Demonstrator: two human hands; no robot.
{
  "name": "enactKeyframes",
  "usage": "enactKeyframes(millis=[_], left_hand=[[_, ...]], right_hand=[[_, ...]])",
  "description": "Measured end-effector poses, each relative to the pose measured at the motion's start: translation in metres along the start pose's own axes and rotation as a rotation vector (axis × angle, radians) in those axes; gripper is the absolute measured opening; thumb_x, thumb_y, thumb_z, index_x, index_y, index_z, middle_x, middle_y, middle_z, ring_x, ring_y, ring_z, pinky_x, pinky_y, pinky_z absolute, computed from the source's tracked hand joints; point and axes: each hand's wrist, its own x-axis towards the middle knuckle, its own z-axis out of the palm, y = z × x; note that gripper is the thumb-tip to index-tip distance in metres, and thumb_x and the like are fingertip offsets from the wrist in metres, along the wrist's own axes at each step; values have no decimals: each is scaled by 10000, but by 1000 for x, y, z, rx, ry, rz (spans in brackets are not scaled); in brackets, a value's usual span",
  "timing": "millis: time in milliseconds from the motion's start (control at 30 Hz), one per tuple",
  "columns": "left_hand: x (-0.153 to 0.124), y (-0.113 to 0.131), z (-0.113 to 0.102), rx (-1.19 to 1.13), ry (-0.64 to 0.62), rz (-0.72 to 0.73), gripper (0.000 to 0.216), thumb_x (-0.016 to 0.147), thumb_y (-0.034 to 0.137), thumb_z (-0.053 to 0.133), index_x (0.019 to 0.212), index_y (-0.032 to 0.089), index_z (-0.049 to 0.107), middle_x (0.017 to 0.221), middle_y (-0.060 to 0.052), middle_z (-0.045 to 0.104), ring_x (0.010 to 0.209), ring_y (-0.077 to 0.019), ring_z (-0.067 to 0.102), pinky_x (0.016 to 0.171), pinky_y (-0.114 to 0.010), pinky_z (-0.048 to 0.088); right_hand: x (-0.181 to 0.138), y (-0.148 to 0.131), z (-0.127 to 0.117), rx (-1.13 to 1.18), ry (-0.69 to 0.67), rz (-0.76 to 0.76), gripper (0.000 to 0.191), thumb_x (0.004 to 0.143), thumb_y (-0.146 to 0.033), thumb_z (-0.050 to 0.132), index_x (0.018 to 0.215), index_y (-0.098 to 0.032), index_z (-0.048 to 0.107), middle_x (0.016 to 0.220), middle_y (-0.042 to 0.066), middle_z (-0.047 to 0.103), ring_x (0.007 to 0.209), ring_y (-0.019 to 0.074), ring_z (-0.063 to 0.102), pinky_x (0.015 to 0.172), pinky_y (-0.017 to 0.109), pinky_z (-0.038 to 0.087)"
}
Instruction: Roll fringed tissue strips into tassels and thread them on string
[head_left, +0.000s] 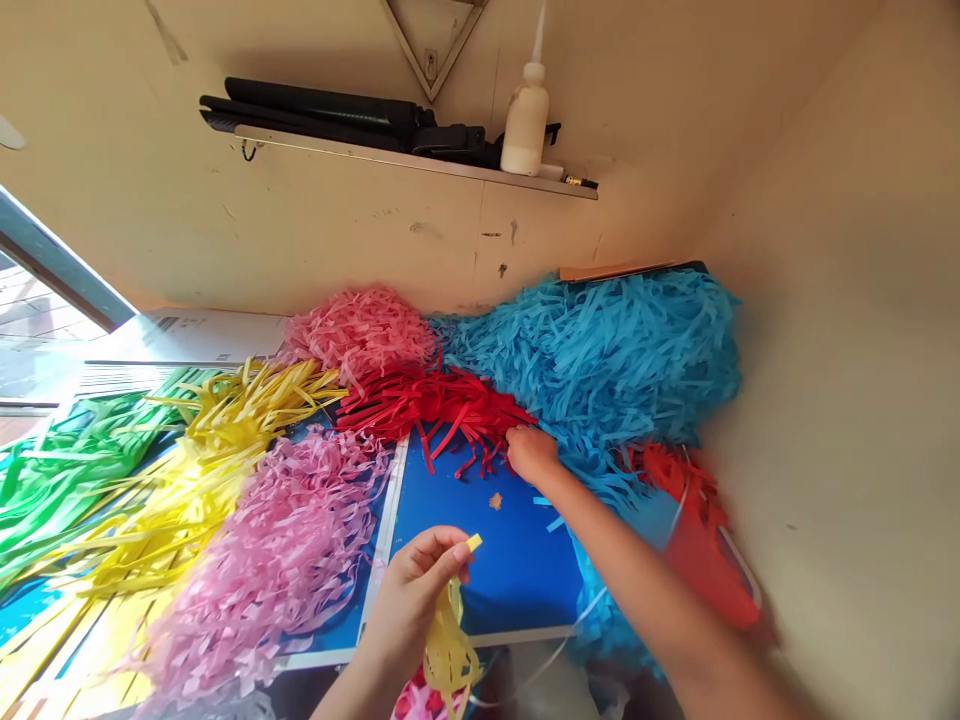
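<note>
My left hand (pixel 429 568) is closed in a pinch on the folded top of a yellow paper tassel (pixel 450 655), whose cut strips hang below my fingers. My right hand (pixel 531 455) reaches forward to the right end of a pile of red paper strips (pixel 442 405). Its fingers are curled in against those strips, and the fingertips are partly hidden. Just beyond and beside it spreads a large heap of blue paper fringe (pixel 600 350). Both hands are over or close to a blue tabletop (pixel 465 530) with a pale edge.
Pink fringe (pixel 360 330), lilac fringe (pixel 292 530), yellow strips (pixel 202 480) and green strips (pixel 90 470) cover the left and back. A red bag (pixel 705 570) hangs at the right. On the wall shelf (pixel 420 160) stand a white nozzle bottle (pixel 525 120) and a black folded stand (pixel 322 110).
</note>
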Motion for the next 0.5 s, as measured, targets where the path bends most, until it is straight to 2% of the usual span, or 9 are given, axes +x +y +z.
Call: enactKeyframes(millis=[167,300,400,467,500], left_hand=[[-3,2,0,44,3,34,372,688,510,804,743,160,693,631,-4,610,635,-126,510,630,-231,384],[1,-1,-6,52,50,20,420,624,515,841,837,166,747,666,-9,635,635,-129,523,620,-229,396],[4,-2,-9,86,88,7,430,609,525,844,829,165,761,635,-7,629,632,-129,530,602,-221,394],[5,-2,-8,104,93,18,407,604,515,846,795,166,759,633,-9,635,616,-128,526,586,-223,401],[5,-2,-6,112,85,31,391,605,508,845,776,168,757,640,-14,644,610,-129,525,582,-225,408]], right_hand=[[-5,10,-5,124,57,-6,257,890,-112,532,1091,-190,670,1106,97,704,1003,213,656,800,281,460],[-15,25,-21,258,150,11,248,887,-125,543,1092,-189,667,1073,70,703,939,185,661,784,259,473],[-47,22,-31,325,230,21,220,898,-120,514,1026,-168,686,1095,98,675,965,198,647,826,287,485],[-82,8,-31,461,271,-63,203,904,-138,517,960,-200,702,1047,71,675,958,183,641,843,282,494],[-101,-2,-29,642,300,-163,183,895,-147,541,910,-212,712,987,57,675,936,180,640,840,283,501]])
